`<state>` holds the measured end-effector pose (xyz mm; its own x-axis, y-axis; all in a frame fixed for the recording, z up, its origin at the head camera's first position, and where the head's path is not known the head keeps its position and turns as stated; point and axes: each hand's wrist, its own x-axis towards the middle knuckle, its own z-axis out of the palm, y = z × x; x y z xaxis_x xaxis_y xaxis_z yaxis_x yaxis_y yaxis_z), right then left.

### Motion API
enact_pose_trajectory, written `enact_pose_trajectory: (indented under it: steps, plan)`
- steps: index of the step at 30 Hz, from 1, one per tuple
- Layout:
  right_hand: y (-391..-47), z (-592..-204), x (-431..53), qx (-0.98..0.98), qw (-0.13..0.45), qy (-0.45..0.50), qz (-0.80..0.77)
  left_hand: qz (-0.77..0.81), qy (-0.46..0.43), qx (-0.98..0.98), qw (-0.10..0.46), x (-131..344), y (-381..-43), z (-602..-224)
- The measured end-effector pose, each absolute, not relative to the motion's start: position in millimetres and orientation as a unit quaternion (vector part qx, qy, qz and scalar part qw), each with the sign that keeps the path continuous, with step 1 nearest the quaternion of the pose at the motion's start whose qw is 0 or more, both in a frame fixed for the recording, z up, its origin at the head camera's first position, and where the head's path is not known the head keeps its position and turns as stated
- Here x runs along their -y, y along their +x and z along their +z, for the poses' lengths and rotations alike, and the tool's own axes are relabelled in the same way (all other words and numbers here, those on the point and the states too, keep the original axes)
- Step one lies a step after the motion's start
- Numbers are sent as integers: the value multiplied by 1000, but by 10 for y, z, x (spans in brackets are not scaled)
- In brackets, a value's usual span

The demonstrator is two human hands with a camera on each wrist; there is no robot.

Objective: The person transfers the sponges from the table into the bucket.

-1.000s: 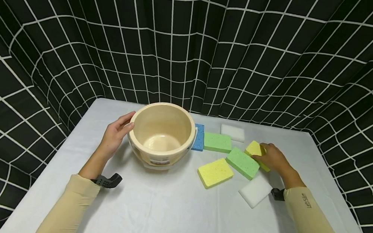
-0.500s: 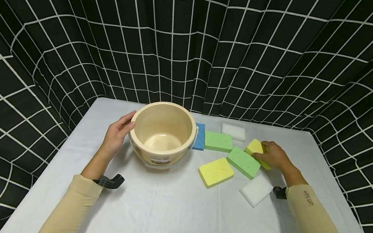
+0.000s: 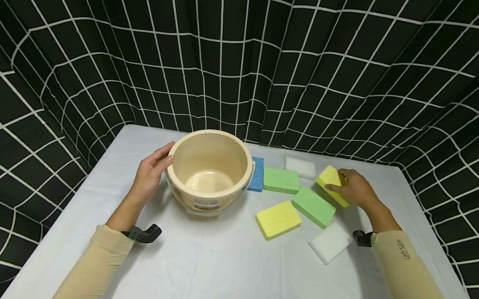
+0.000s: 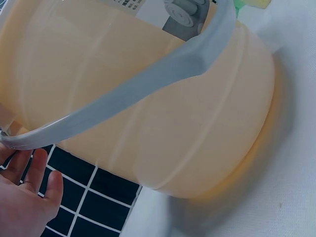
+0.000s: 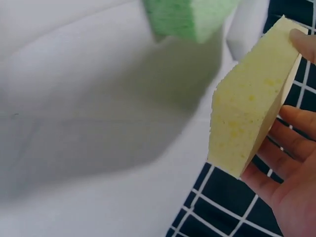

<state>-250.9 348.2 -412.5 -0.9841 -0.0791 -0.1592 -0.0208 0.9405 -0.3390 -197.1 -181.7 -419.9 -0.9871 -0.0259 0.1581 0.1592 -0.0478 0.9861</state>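
My right hand [image 3: 356,188] pinches a yellow sponge [image 3: 327,178] between thumb and fingers. The right wrist view shows this sponge [image 5: 249,98] held tilted above the white cloth, its shadow beneath. On the left, my left hand [image 3: 150,170] rests its fingers and thumb against the outer rim of a cream bucket [image 3: 207,192]. Seen from the left wrist, that hand [image 4: 27,192] is by the end of the bucket's grey handle [image 4: 133,94]. The bucket stands upright, its visible inside bare. Just below the held sponge lies a green sponge [image 3: 314,207].
Another yellow sponge [image 3: 278,219] lies right of the bucket. A second green sponge [image 3: 281,180] sits beside a blue sponge [image 3: 257,173] partly hidden by the bucket. White sponges lie at the back [image 3: 300,167] and front right [image 3: 330,242]. A black gridded curtain [image 3: 247,63] borders the table.
My right hand has lifted the yellow sponge off the table, up and slightly away behind the green one. The left hand stays at the bucket's rim.
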Motion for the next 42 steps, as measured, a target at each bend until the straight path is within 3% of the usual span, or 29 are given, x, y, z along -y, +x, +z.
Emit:
enact_pose_trajectory:
  steps: [23,42]
  plan:
    - [-2646,-3337,-3064,-983,33,-118,-137,-731,-37,677,78,1796,-1978,-4233]
    - [-2712,-2920,-2477,-971,0,-177,-163,-742,-24,663,96,1733,-1957,-4216]
